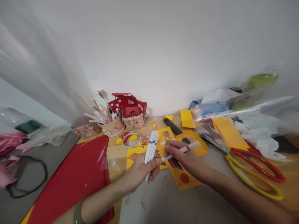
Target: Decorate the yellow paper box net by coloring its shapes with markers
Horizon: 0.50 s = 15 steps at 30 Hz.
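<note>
My left hand (147,168) is closed around a bundle of white marker pens (151,149), with grey, blue and red bands showing. In my right hand (178,154) is a single white marker pen (192,145) with a red band, gripped between the fingers. Its lower end comes close to the left fingertips; whether they touch I cannot tell. Beneath both hands lie yellow paper cards (184,181) bearing cut-out shapes in red and brown. A greyish-brown mat (149,202) is under the cards.
Large scissors (257,165) with red and yellow handles lie at right, beside yellow paper strips (230,132). Red paper sheets (77,177) are at left. Decorated pots (113,128), a red box (132,110) and a tape roll (131,140) stand towards the white wall (163,56).
</note>
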{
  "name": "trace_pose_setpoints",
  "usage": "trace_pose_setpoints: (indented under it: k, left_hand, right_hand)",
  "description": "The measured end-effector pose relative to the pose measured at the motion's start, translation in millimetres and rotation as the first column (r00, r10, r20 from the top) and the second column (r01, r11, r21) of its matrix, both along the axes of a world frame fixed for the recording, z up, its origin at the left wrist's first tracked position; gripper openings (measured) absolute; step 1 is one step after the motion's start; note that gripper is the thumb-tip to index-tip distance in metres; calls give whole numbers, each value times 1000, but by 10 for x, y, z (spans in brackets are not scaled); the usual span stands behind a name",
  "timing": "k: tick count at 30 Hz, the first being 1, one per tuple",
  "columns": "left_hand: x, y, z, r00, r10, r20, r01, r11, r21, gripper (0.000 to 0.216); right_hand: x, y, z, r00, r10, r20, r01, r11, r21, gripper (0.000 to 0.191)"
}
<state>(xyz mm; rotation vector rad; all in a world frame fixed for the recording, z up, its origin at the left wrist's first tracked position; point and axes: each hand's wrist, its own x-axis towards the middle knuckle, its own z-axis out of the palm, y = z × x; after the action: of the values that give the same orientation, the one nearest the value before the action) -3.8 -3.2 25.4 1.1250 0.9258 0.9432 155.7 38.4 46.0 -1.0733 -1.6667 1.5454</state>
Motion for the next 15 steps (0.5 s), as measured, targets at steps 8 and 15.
trace_pose_setpoints:
  k: [8,15]
  left_hand:
    - [-72,81,-19,962,-29,273,94,969,-228,34]
    - [-65,84,-7,926,-59,373,156,959,-236,35]
  right_hand:
    - [120,131,29,995,-90,-40,91,995,25,25]
    - [-9,130,62,999,22,35,-24,999,45,13]
